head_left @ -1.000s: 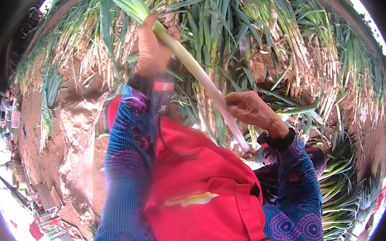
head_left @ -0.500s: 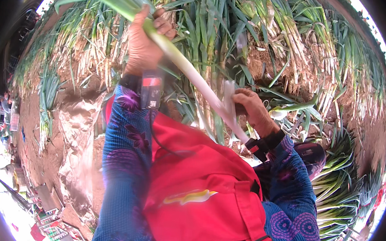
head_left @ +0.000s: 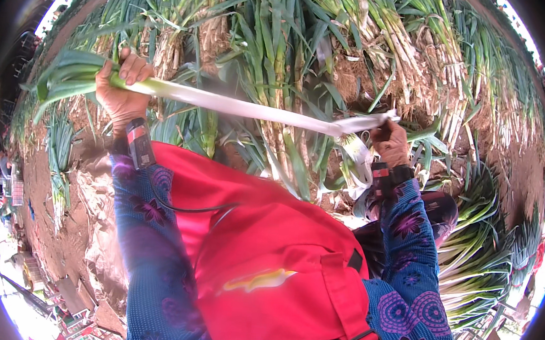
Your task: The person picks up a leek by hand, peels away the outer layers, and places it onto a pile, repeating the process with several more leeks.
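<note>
My left hand (head_left: 126, 93) grips a long leek (head_left: 233, 104) where green leaves meet pale stalk; the leaves fan out to the left. The stalk lies almost horizontal above my red apron (head_left: 262, 232), its white end reaching rightward. My right hand (head_left: 388, 140) has its fingers pinched on a pale strip of leek skin (head_left: 364, 123) that runs off from the stalk's right part at an angle. Pale peelings and loose leaves lie just below my right fingers.
Leeks with roots (head_left: 431, 67) are heaped across the top of the view. More leeks (head_left: 475, 260) are piled at lower right. A crumpled pale sheet (head_left: 101, 221) lies on bare soil (head_left: 59, 237) at left. Crates and clutter show at the lower-left rim.
My left hand has swung left and down, turning the leek from steep to nearly horizontal. My right hand has moved right and slightly up with the skin strip, which has drawn away from the stalk.
</note>
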Action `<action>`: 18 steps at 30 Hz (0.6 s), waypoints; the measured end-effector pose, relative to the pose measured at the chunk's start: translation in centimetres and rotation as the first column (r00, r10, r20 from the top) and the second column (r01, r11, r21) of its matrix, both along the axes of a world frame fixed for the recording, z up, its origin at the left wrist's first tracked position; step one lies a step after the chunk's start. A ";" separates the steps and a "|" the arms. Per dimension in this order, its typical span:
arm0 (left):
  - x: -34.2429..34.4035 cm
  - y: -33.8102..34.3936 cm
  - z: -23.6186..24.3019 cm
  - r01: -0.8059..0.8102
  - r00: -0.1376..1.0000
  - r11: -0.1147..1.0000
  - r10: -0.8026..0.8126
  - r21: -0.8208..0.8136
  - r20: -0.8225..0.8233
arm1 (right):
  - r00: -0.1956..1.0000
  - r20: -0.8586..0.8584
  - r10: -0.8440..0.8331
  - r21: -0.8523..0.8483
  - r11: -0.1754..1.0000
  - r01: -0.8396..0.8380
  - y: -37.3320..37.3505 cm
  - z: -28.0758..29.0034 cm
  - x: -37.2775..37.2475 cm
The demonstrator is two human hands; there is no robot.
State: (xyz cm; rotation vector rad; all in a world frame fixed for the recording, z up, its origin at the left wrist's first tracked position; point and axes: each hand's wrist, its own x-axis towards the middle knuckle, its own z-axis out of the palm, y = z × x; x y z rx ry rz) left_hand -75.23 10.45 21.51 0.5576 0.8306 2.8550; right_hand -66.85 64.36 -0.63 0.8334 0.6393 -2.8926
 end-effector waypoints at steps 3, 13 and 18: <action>0.3 -1.7 -0.4 -0.029 0.999 0.998 0.027 0.049 0.037 | 0.984 0.089 -0.153 0.111 0.983 0.143 7.0 -2.1 0.3; 0.2 3.2 -2.7 -0.318 0.808 0.947 0.296 -0.047 0.509 | 0.836 -0.117 0.536 0.912 0.392 -0.124 -8.2 6.6 -1.2; -0.6 6.9 -3.2 -0.358 0.761 0.925 0.368 -0.126 0.534 | 0.601 -0.025 0.799 0.996 0.069 -0.050 -20.6 12.4 1.4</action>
